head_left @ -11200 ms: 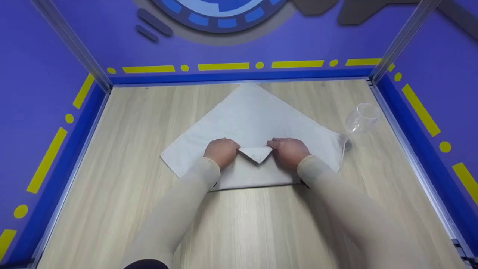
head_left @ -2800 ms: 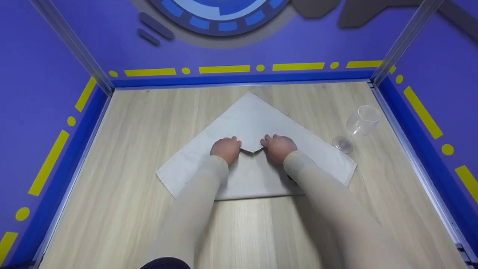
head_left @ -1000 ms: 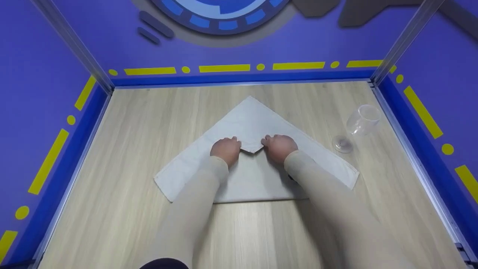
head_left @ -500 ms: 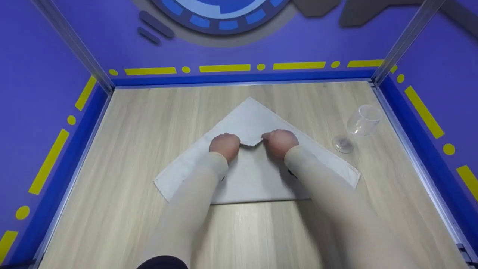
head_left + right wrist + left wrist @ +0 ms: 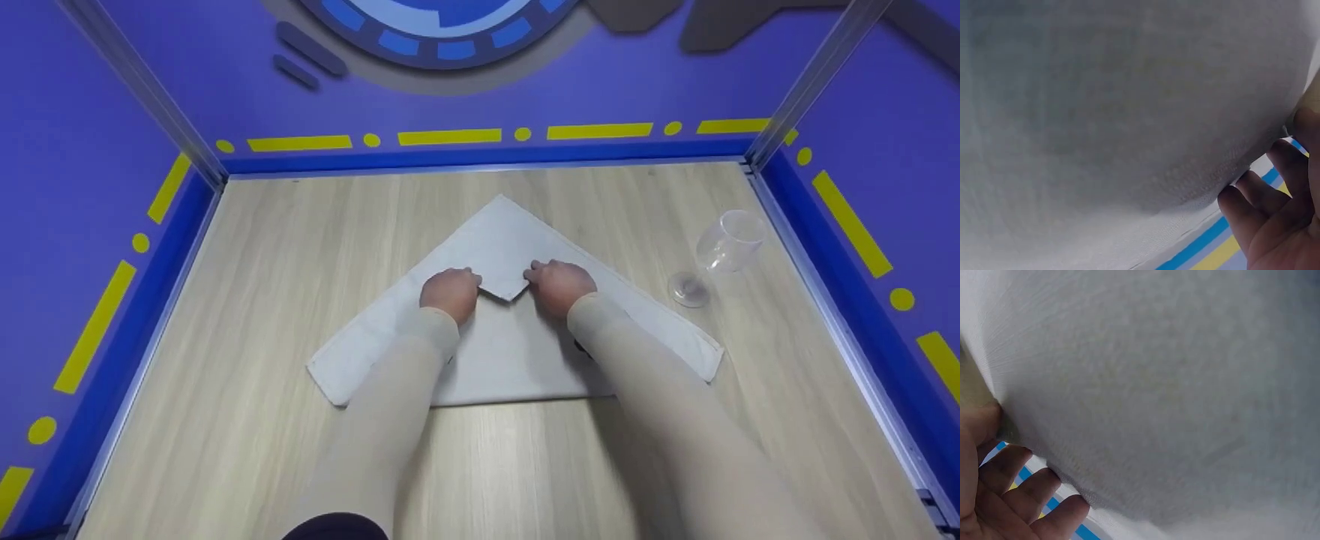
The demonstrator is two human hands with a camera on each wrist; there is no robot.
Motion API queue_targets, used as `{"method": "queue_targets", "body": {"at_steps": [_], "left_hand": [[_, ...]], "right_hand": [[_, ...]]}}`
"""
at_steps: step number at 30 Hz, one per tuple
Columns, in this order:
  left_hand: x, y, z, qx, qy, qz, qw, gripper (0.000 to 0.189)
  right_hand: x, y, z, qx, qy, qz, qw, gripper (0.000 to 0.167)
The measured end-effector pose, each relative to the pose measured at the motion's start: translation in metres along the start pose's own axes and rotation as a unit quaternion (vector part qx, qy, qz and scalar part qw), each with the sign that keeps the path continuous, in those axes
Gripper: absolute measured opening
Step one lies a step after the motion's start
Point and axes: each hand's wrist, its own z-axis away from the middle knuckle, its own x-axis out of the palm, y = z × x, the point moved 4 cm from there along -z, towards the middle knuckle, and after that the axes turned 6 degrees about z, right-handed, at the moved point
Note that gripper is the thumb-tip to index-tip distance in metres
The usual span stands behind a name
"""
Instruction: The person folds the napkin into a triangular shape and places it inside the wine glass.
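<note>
A white cloth napkin [image 5: 517, 360] lies in the middle of the wooden table, with a straight fold along its near side. One corner points away at the back, and a small pointed flap hangs between my hands. My left hand [image 5: 451, 292] pinches the flap's left edge, while my right hand [image 5: 561, 289] pinches its right edge. In the left wrist view the thumb and fingers [image 5: 1044, 495] meet the cloth's edge. Much the same shows in the right wrist view, where the fingers [image 5: 1247, 208] touch the cloth, which fills most of that picture.
A clear stemmed glass [image 5: 730, 244] stands at the right, its round foot [image 5: 688, 289] close to the napkin's right side. Blue-purple panels [image 5: 480, 105] with yellow marks wall in the table [image 5: 255, 300] at the back and sides.
The napkin's far corner has come nearer to me, and its right side no longer covers the glass's foot. The flap's tip has dipped slightly in the last half second. Both hands keep their pinch.
</note>
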Motion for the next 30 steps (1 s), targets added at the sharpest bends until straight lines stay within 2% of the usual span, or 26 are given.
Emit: {"method": "queue_targets", "body": {"at_steps": [5, 12, 18, 26, 30], "left_hand": [[-0.0006, 0.0027, 0.0038, 0.011, -0.008, -0.013, 0.9998, 0.029], [0.0007, 0.003, 0.004, 0.012, -0.017, -0.02, 0.9996, 0.029], [0.0017, 0.0023, 0.0049, 0.017, -0.019, -0.023, 0.9994, 0.029], [0.0019, 0.003, 0.0085, 0.022, -0.021, -0.03, 0.9991, 0.031], [0.0029, 0.0026, 0.0091, 0.023, -0.021, -0.033, 0.999, 0.032]], "right_hand": [[-0.0027, -0.0039, 0.0045, -0.016, 0.007, 0.019, 0.9997, 0.034], [-0.0035, -0.0044, 0.0069, -0.012, 0.001, 0.029, 0.9995, 0.032], [-0.0011, -0.0041, 0.0078, -0.015, 0.017, 0.041, 0.9989, 0.025], [0.0015, -0.0046, 0.0096, -0.026, 0.036, 0.053, 0.9976, 0.024], [0.0038, -0.0039, 0.0096, -0.023, 0.031, 0.057, 0.9977, 0.028]]}}
